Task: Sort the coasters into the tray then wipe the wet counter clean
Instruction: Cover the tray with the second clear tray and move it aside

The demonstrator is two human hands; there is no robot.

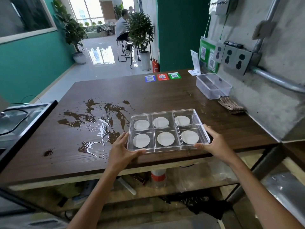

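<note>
Wet counter [148, 96]: tray [168, 147] long axis left-right, both hands gripping ends.

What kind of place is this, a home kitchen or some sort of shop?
Probably a café or shop service counter, not a home. QR code stickers lie on the wooden counter, tall bar stools stand in the bright room beyond, and a clear tray of coasters sits in front.

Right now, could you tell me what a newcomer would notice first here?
Probably the clear six-compartment tray, one white round coaster in each compartment, held at the counter's near edge by the left hand and right hand. Left of it, a brown wet spill spreads across the wooden counter.
</note>
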